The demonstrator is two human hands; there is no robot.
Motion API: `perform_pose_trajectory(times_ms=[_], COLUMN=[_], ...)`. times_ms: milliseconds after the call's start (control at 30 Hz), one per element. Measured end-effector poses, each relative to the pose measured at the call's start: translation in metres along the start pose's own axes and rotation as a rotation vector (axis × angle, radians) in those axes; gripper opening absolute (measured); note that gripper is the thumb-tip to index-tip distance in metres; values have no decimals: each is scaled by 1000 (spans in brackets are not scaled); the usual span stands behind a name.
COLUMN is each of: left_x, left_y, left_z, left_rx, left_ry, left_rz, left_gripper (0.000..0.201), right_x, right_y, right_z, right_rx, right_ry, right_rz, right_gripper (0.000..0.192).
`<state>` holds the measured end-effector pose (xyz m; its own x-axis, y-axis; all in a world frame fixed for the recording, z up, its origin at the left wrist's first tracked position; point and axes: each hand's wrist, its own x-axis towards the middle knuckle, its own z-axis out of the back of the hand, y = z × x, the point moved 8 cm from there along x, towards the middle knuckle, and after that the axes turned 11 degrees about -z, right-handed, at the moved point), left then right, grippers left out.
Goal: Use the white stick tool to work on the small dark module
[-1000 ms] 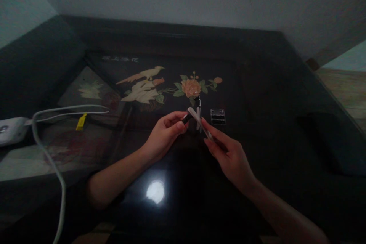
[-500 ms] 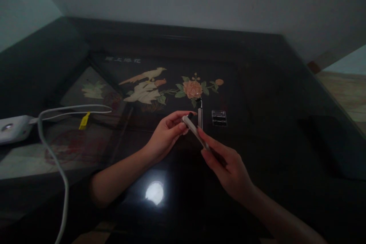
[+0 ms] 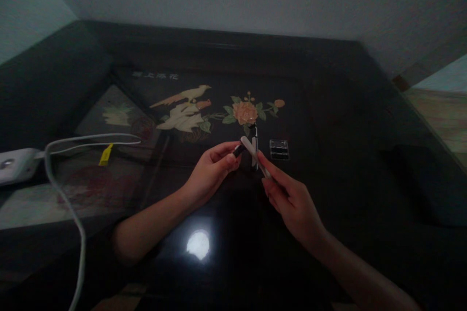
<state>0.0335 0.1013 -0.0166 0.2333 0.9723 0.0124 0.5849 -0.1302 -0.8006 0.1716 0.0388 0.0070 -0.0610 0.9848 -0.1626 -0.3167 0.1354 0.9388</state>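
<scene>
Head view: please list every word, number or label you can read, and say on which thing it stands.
Pale characters on the dark table top, above the inlaid bird: too blurred to read.
Yellow tag on the white cable: no legible text.
White stick in the right hand: no marking visible.

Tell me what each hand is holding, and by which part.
Right hand pinches a white stick by its lower end; left hand pinches a small dark piece at its tip.

A small case [image 3: 279, 149] lies on the table [image 3: 346, 121], right of the hands.
</scene>
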Motion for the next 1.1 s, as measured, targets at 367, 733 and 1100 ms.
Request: perform_pose_trajectory(times_ms=[367, 733, 1100], left_x=[0, 3, 2], left_y=[0, 0, -1], left_z=[-1, -1, -2], left_rx=[-14, -25, 21], left_ry=[17, -4, 15], left_rz=[-15, 0, 4], left_gripper=[51, 41, 47], right_x=[-2, -11, -5], right_y=[1, 14, 17], right_z=[-3, -11, -1], right_rx=[-14, -15, -98], right_ry=[32, 116, -2], right_rz=[40, 132, 235], right_gripper=[48, 47, 50])
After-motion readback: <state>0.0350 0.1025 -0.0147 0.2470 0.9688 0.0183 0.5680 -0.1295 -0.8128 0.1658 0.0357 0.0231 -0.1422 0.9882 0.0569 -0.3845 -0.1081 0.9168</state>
